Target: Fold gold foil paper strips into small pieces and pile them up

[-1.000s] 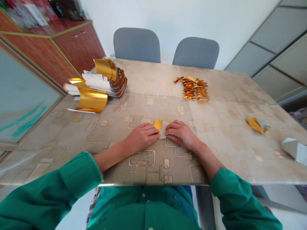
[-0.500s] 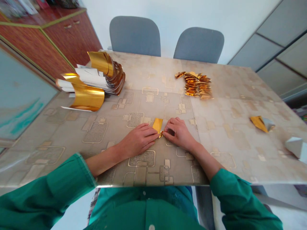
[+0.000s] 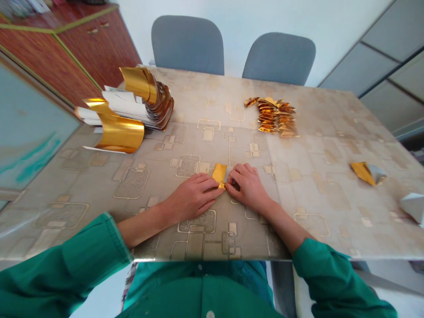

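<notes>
A small folded strip of gold foil paper [image 3: 219, 172] lies on the table in front of me, its near end creased into a small point. My left hand [image 3: 194, 197] holds the strip's near left side, fingers close together and fingertips on the paper. From the right, my right hand [image 3: 247, 185] is closed, thumb and forefinger pinching the near corner. The fingertips partly cover the folded end.
Curled gold sheets [image 3: 122, 132] and a thick paper stack [image 3: 160, 106] lie at the left. Several folded gold pieces [image 3: 276, 117] sit in rows at the back. A loose gold piece [image 3: 363, 172] and a white paper piece [image 3: 413, 206] lie right. Two grey chairs [image 3: 188, 44] stand behind.
My left fingertips have slid slightly right along the near end, and the gold point there now sits flatter against the strip. The view has shifted a little.
</notes>
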Tool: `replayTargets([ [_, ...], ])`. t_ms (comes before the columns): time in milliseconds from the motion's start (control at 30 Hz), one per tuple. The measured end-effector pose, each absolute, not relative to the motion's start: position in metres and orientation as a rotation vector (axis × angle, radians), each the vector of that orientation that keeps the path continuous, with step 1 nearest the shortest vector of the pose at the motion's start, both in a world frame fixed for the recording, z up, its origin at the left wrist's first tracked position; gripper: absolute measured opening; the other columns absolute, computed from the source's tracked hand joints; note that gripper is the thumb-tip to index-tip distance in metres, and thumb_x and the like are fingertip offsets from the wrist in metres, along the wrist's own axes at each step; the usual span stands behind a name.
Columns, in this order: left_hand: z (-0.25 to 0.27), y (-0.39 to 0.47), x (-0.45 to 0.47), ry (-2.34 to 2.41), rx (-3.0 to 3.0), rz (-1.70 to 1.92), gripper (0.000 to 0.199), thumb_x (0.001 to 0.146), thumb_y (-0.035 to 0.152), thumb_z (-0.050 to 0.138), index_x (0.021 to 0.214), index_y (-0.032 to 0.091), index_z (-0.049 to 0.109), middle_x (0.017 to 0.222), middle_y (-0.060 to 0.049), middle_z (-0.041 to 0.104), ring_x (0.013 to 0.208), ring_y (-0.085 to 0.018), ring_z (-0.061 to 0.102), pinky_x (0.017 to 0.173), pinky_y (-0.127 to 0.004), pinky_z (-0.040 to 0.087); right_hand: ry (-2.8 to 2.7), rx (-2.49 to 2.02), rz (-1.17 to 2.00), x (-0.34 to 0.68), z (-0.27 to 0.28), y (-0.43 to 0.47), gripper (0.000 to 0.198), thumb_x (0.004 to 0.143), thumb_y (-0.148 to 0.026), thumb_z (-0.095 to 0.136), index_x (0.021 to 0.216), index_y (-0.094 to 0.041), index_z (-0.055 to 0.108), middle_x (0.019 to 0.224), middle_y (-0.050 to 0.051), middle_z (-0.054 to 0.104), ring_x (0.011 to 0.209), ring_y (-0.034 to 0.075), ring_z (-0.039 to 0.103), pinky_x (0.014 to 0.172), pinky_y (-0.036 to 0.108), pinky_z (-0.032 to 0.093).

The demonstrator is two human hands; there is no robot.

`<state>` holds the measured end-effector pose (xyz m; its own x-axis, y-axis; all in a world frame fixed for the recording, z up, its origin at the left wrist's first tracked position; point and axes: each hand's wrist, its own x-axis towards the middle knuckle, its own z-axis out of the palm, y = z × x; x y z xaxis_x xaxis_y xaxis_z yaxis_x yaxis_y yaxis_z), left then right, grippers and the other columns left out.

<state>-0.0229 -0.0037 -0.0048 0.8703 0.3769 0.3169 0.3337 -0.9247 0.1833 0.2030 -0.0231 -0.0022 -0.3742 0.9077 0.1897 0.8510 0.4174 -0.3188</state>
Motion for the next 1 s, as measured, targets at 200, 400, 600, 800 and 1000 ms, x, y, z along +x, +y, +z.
replayTargets([
  [200, -0.005, -0.006, -0.022, 0.570, 2.988, 0.560, 0.025, 0.098, 0.022, 0.052, 0.118, 0.018, 0.066, 0.108, -0.008, 0.066, 0.105, -0.023, 0.061, 0.099, -0.043, 0.050, -2.314, -1.550, 0.232, 0.205, -0.006, -0.025, 0.010, 0.090, -0.028, 0.062, 0.084, -0.022, 0.057, 0.093, 0.006, 0.059, 0.091, 0.024, 0.050, 0.079, 0.037, 0.035],
  [400, -0.004, -0.008, -0.020, 0.607, 3.027, 0.592, 0.023, 0.099, 0.021, 0.050, 0.115, 0.019, 0.067, 0.106, -0.007, 0.066, 0.102, -0.022, 0.061, 0.095, -0.041, 0.052, -2.198, -1.560, 0.297, 0.224, -0.010, -0.022, 0.013, 0.090, -0.030, 0.065, 0.099, -0.025, 0.058, 0.112, 0.006, 0.060, 0.104, 0.025, 0.052, 0.089, 0.040, 0.039],
  [600, -0.002, -0.009, -0.017, 0.629, 3.050, 0.589, 0.023, 0.099, 0.021, 0.048, 0.113, 0.018, 0.067, 0.103, -0.007, 0.066, 0.100, -0.022, 0.062, 0.093, -0.041, 0.052, -2.201, -1.440, 0.295, 0.218, -0.005, -0.025, 0.012, 0.089, -0.028, 0.066, 0.097, -0.024, 0.058, 0.112, 0.005, 0.061, 0.107, 0.024, 0.051, 0.096, 0.041, 0.036],
  [800, -0.003, -0.009, -0.016, 0.626, 3.090, 0.583, 0.021, 0.099, 0.021, 0.051, 0.112, 0.018, 0.067, 0.102, -0.007, 0.067, 0.100, -0.022, 0.062, 0.093, -0.040, 0.051, -2.201, -1.457, 0.351, 0.209, -0.008, -0.026, 0.006, 0.091, -0.027, 0.064, 0.094, -0.024, 0.059, 0.107, 0.005, 0.062, 0.103, 0.025, 0.052, 0.093, 0.041, 0.037],
  [1000, -0.007, 0.003, -0.024, 0.606, 3.025, 0.615, 0.018, 0.099, 0.027, 0.056, 0.108, 0.025, 0.071, 0.108, -0.002, 0.070, 0.100, -0.018, 0.064, 0.100, -0.038, 0.046, -2.253, -1.385, 0.304, 0.225, -0.008, -0.020, 0.010, 0.089, -0.027, 0.069, 0.093, -0.023, 0.061, 0.106, 0.003, 0.063, 0.103, 0.023, 0.052, 0.094, 0.039, 0.035],
])
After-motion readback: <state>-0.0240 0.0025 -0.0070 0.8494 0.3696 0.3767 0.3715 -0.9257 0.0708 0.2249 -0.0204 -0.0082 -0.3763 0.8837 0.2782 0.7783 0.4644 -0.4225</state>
